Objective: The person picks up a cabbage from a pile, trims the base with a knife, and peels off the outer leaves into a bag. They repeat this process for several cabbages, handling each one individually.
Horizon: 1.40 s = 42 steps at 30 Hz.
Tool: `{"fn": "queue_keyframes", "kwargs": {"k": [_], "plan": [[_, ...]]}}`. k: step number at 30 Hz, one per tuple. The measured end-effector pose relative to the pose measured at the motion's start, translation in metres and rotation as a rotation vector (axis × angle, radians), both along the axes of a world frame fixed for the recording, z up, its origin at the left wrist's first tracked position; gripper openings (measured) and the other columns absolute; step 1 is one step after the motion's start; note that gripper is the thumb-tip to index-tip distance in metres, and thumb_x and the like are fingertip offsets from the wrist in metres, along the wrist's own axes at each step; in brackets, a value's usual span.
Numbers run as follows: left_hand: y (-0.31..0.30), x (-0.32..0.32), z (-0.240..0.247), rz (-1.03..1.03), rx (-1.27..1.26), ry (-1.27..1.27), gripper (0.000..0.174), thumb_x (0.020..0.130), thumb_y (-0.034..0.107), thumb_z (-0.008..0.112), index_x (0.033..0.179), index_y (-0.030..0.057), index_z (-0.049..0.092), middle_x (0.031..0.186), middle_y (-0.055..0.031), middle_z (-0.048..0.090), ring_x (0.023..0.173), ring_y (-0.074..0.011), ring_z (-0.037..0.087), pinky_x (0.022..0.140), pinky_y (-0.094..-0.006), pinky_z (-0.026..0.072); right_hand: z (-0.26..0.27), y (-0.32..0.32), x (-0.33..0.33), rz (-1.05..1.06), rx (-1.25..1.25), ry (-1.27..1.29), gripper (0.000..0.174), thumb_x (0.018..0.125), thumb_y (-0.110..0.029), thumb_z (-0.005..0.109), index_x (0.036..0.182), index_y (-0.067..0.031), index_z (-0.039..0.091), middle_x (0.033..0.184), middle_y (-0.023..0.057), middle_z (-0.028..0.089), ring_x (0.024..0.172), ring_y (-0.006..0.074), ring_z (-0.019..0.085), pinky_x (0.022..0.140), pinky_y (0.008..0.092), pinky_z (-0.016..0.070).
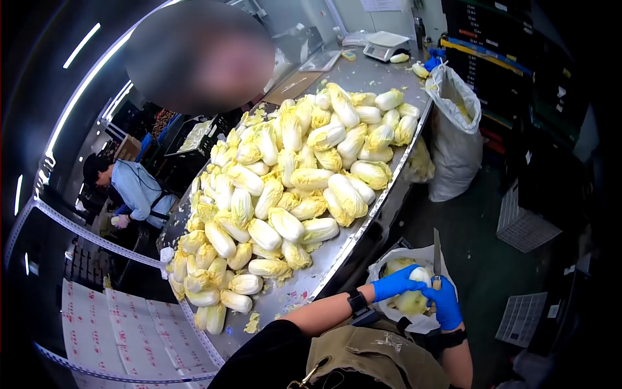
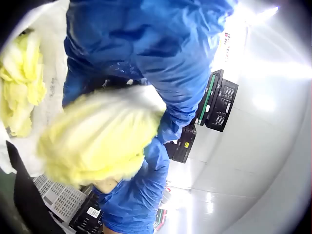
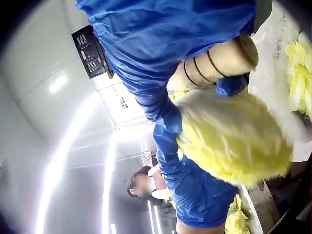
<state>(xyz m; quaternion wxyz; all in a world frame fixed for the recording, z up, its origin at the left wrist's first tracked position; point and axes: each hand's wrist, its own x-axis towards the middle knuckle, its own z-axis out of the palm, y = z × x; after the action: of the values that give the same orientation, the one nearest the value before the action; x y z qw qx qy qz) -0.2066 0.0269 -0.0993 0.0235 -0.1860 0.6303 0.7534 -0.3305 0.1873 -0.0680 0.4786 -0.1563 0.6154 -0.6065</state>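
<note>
A napa cabbage [image 1: 420,275] with a white base and pale yellow leaves is between my two blue-gloved hands. My left hand [image 1: 397,282] grips it from the left. In my right hand [image 1: 447,306] is a knife [image 1: 437,251], its blade pointing up and away from me. The wooden knife handle [image 3: 214,63] lies in the right palm, while that hand's fingers also touch the cabbage. Both wrist views show the cabbage's leafy end slightly blurred. Below the hands, a white bag [image 1: 424,254] holds loose yellow-green leaves [image 2: 24,83].
Many napa cabbages [image 1: 285,188] are heaped on the metal table [image 1: 402,78] at my left. A tall white sack [image 1: 447,162] leans by its far corner, near a scale [image 1: 386,47]. Crates [image 1: 525,220] stand at right. One person [image 1: 139,188] works beyond the table; another stands across it.
</note>
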Motion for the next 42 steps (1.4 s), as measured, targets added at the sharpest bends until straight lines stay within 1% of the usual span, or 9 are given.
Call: {"fn": "queue_keyframes", "kwargs": {"k": [2,5,7,11,14,22,31,37,42], "plan": [[-0.010,0.006,-0.006,0.050,-0.090,-0.028,0.057,0.086,0.026,0.068,0.133,0.0033,0.045,0.117,-0.0064,0.058,0.105,-0.0150,0.055,0.093,-0.0298,0.0456,-0.013,0.003,-0.009,-0.062,-0.069,0.043,0.025,0.072,-0.006,0.073,0.091,-0.0058,0.056,0.074,0.0004,0.055,0.058,0.0096,0.053,0.051,0.0244,0.0446],[-0.031,0.022,0.009,-0.039,0.227,-0.008,0.045,0.089,0.026,0.062,0.127,0.0031,0.052,0.116,-0.0041,0.059,0.103,-0.0123,0.056,0.089,-0.0270,0.0463,-0.002,0.015,-0.028,-0.024,0.072,0.054,0.025,0.072,-0.008,0.072,0.092,-0.0071,0.056,0.074,-0.0018,0.054,0.059,0.0083,0.053,0.049,0.0234,0.0443],[-0.029,0.038,0.044,0.165,0.374,-0.113,0.041,0.092,0.028,0.059,0.124,0.0037,0.054,0.110,-0.0042,0.062,0.091,-0.0122,0.059,0.081,-0.0273,0.0505,-0.031,0.024,-0.045,0.028,0.084,0.227,0.032,0.068,-0.008,0.077,0.094,-0.0042,0.058,0.082,0.0005,0.058,0.072,0.0095,0.053,0.062,0.0268,0.0488],[-0.025,0.040,0.064,0.172,0.791,0.012,0.048,0.091,0.027,0.055,0.130,0.0013,0.046,0.113,-0.0170,0.061,0.098,-0.0276,0.063,0.086,-0.0373,0.0518,-0.042,0.041,-0.037,0.112,0.157,0.320,0.041,0.078,-0.016,0.076,0.111,0.0009,0.058,0.098,0.0070,0.062,0.089,0.0149,0.057,0.080,0.0300,0.0491],[-0.014,0.031,0.077,0.012,0.888,0.138,0.057,0.086,0.037,0.060,0.130,0.0034,0.046,0.105,-0.0145,0.062,0.091,-0.0235,0.062,0.081,-0.0349,0.0517,-0.014,0.039,-0.013,-0.079,0.272,0.639,0.037,0.082,-0.024,0.072,0.107,-0.0006,0.059,0.090,0.0117,0.065,0.080,0.0178,0.062,0.070,0.0320,0.0497],[0.006,0.032,0.080,-0.011,0.675,0.218,0.045,0.082,0.027,0.068,0.117,0.0016,0.055,0.091,-0.0099,0.063,0.078,-0.0171,0.061,0.070,-0.0284,0.0495,0.088,0.034,0.012,0.186,0.018,1.268,0.025,0.076,-0.011,0.070,0.097,-0.0059,0.059,0.079,0.0126,0.058,0.071,0.0322,0.059,0.060,0.0366,0.0475],[0.003,0.032,0.075,-0.104,0.613,0.189,0.043,0.080,0.024,0.072,0.113,0.0009,0.058,0.090,-0.0088,0.064,0.077,-0.0153,0.062,0.068,-0.0272,0.0498,0.103,0.033,0.019,0.278,0.161,1.541,0.023,0.075,-0.019,0.070,0.094,-0.0116,0.058,0.078,0.0062,0.055,0.072,0.0249,0.058,0.058,0.0370,0.0487],[0.000,0.035,0.067,-0.193,0.517,0.153,0.036,0.078,0.020,0.073,0.107,0.0021,0.060,0.091,-0.0069,0.064,0.078,-0.0152,0.061,0.070,-0.0282,0.0502,0.097,0.036,0.020,0.337,0.177,1.428,0.021,0.077,-0.015,0.066,0.094,-0.0079,0.057,0.077,0.0108,0.056,0.071,0.0308,0.058,0.057,0.0395,0.0462],[-0.001,0.040,0.081,-0.265,0.501,0.232,0.045,0.075,0.021,0.073,0.113,0.0025,0.057,0.098,-0.0078,0.063,0.090,-0.0173,0.061,0.082,-0.0303,0.0488,0.070,0.054,-0.002,0.080,0.386,1.180,0.018,0.083,-0.019,0.064,0.095,-0.0072,0.057,0.081,0.0152,0.061,0.075,0.0368,0.060,0.062,0.0413,0.0475]]}}
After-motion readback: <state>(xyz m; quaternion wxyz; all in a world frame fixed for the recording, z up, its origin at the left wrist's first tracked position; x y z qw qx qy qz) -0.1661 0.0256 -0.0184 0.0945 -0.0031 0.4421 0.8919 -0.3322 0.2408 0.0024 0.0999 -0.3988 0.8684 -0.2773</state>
